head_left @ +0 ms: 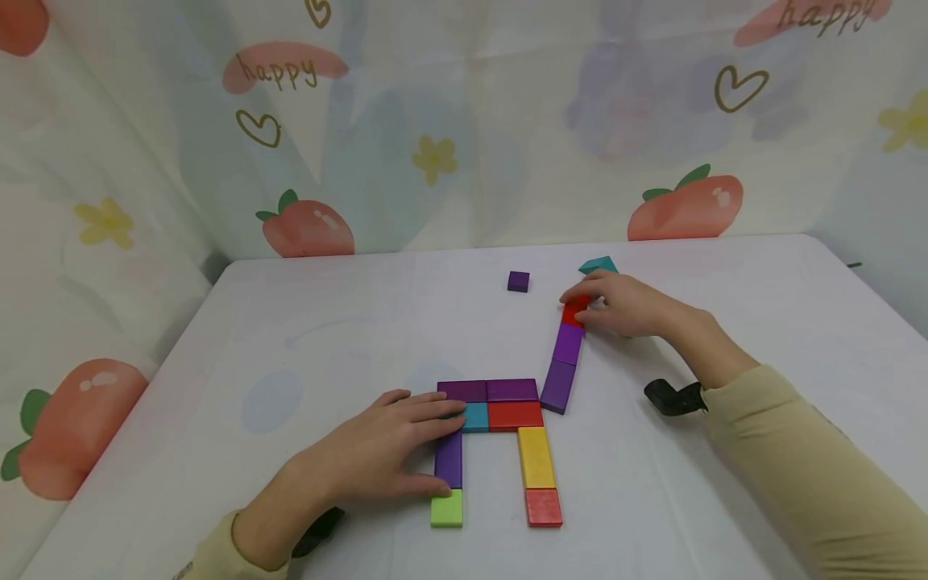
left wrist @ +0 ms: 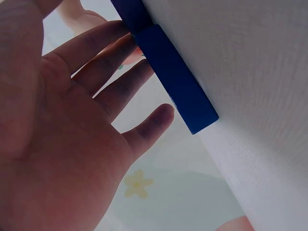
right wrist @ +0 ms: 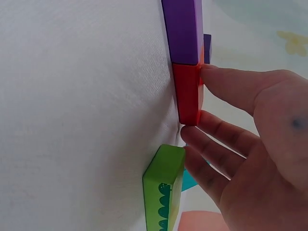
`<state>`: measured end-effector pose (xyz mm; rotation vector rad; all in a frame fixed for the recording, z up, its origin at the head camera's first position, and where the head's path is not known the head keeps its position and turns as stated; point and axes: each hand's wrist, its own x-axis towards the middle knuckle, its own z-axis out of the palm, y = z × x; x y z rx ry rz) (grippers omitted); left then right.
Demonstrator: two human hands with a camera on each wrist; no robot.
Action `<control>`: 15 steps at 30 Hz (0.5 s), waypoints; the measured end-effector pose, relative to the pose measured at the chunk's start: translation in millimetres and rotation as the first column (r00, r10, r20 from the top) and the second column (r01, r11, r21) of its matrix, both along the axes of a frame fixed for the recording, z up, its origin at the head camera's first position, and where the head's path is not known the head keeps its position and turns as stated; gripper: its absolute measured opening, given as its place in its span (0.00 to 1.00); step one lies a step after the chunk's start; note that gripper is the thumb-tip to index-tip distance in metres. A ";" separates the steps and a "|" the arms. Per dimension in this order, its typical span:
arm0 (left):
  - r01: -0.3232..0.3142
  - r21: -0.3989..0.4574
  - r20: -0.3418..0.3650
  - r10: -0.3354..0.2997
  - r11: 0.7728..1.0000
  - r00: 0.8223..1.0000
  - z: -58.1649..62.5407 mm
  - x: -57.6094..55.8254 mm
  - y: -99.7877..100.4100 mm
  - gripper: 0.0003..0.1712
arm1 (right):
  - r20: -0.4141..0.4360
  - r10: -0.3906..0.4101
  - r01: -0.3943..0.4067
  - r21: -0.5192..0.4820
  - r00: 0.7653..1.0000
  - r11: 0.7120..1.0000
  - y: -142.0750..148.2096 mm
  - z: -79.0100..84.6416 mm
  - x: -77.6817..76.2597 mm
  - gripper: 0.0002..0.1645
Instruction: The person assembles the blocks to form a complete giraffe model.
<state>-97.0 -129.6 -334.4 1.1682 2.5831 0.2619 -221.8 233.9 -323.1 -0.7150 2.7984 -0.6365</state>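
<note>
On the white table, my right hand (head_left: 619,304) holds a red block (head_left: 573,311) between thumb and fingertips. That block ends a slanting row with two purple blocks (head_left: 568,344). In the right wrist view, a green block (right wrist: 165,180) with a scalloped pattern lies beside the fingers. My left hand (head_left: 384,447) rests with extended fingers on the left side of a block frame, its fingertips over the teal block (head_left: 475,417) and its thumb touching a green block (head_left: 446,509). Purple blocks (head_left: 511,391) top this frame; a blue-looking block (left wrist: 175,79) shows near the left fingers.
A small dark purple block (head_left: 518,281) and a teal triangular block (head_left: 598,264) lie near the table's back edge. Within the frame's right leg are a yellow block (head_left: 536,457) and a light red block (head_left: 544,507). A patterned curtain (head_left: 507,161) hangs behind.
</note>
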 end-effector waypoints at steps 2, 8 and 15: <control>-0.002 -0.002 0.000 0.002 1.000 1.000 -0.2 0.0 -0.2 0.43 | 0.000 -0.001 0.001 -0.005 1.000 1.000 -0.3 0.1 0.5 0.20; -0.007 0.002 0.003 0.007 1.000 1.000 -0.8 0.2 -0.4 0.43 | 0.000 -0.013 0.013 -0.004 1.000 1.000 0.9 0.6 1.1 0.20; -0.004 0.005 0.002 0.004 1.000 1.000 -0.9 0.3 -0.5 0.43 | 0.004 -0.057 0.057 0.008 0.998 0.998 6.8 4.3 2.6 0.22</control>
